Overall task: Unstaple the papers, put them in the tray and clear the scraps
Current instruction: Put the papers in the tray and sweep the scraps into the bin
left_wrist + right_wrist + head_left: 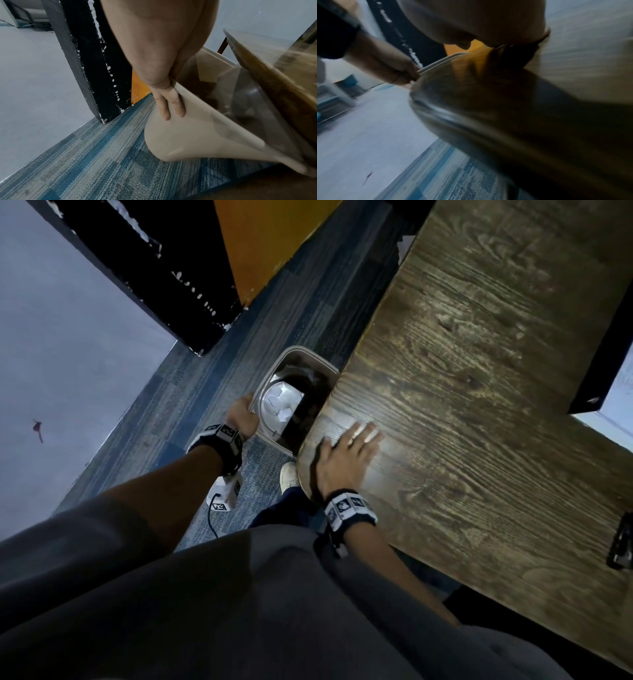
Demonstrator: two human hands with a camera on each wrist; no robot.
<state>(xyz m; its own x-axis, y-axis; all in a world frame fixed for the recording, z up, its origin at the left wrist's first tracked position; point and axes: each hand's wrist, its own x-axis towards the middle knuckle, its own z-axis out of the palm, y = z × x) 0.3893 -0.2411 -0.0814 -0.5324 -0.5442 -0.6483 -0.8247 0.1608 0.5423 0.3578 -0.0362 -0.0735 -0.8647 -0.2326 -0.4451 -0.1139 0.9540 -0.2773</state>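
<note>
Dark grey trousers (239, 611) fill the foreground, and past them the left hand (241, 416) has its grip clamped on the rim of a beige plastic waste bin (301, 356) standing on the blue carpet (212, 378). Crumpled white paper scraps (282, 405) lie inside the bin, just beside the dark wooden tabletop (479, 371). Right hand (346, 453) lies flat on the tabletop's corner, fingers apart, holding nothing.

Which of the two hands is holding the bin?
The left hand, gripping the beige bin by its rim; the right hand lies flat on the wooden table.
</note>
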